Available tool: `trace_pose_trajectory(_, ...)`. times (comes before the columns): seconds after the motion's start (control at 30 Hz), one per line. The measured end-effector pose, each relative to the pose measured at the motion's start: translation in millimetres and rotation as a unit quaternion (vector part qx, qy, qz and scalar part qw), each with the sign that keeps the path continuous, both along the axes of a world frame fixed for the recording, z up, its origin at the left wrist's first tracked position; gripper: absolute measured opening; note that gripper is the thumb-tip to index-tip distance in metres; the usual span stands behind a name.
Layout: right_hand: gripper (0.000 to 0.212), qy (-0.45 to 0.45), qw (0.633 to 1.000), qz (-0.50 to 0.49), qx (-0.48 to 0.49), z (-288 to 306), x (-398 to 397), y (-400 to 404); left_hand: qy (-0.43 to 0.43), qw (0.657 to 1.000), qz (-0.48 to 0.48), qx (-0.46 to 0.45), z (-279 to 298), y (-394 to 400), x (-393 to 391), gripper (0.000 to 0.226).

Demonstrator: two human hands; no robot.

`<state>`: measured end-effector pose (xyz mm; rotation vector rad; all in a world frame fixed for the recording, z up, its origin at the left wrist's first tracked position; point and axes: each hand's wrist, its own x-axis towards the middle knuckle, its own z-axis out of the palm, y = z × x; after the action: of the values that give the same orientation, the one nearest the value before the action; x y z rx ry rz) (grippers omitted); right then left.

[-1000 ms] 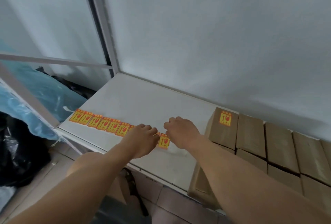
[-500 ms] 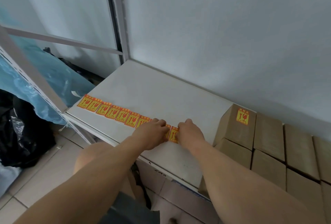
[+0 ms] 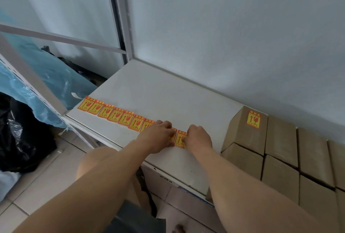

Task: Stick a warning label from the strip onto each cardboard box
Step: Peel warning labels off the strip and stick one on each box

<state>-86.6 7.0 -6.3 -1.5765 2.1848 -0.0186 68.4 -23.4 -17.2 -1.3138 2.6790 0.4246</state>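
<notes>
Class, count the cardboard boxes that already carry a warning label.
1: the box nearest the hands, at the left end of the back row, label on top. Others show bare tops; some run out of view.

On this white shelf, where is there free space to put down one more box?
Bare: the shelf between the label strip and the wall, up to the labelled box. Crowded: the front edge, with strip, left hand and right hand; boxes fill the right.
</notes>
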Motion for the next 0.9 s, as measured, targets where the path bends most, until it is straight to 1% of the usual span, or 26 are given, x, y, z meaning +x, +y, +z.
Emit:
trace_pose_trajectory(0.17,0.022,-0.033,0.999,-0.027,0.01,-0.8,-2.4,-2.8,0.008,1.0,0.007,0.0,0.7,0.4,-0.1,0.052)
trace_pose_trajectory(0.37,0.022,-0.015,0.999,-0.037,0.013,-0.8,-2.1,-6.0,0.014,1.0,0.009,0.011,-0.2,0.3,0.0,0.053)
trace_pose_trajectory(0.47,0.021,-0.006,0.999,-0.034,0.03,0.0,-1.2,-7.4,0.01,1.0,-0.006,0.005,-0.5,-0.5,0.7,0.046)
trace_pose_trajectory(0.53,0.025,-0.001,0.998,-0.03,0.048,1.8,-0.3,-7.6,0.003,1.0,-0.021,-0.005,-1.3,-0.9,1.0,0.041)
trace_pose_trajectory(0.6,0.029,-0.004,0.998,-0.024,0.052,2.9,0.2,-7.2,0.01,1.0,-0.009,-0.005,-2.3,-1.4,0.8,0.039)
trace_pose_trajectory(0.67,0.029,-0.013,0.999,-0.016,0.046,4.1,0.9,-6.2,0.017,1.0,0.003,-0.006,-2.7,-1.4,-0.3,0.041)
trace_pose_trajectory(0.8,0.016,-0.05,0.999,-0.001,0.011,2.3,-2.4,-3.4,0.015,1.0,0.007,-0.008,-1.9,-0.8,-1.3,0.042)
trace_pose_trajectory(0.9,0.025,-0.084,0.996,-0.015,-0.015,2.1,-4.8,-0.4,0.015,1.0,0.002,-0.018,-3.6,0.1,-0.7,0.041)
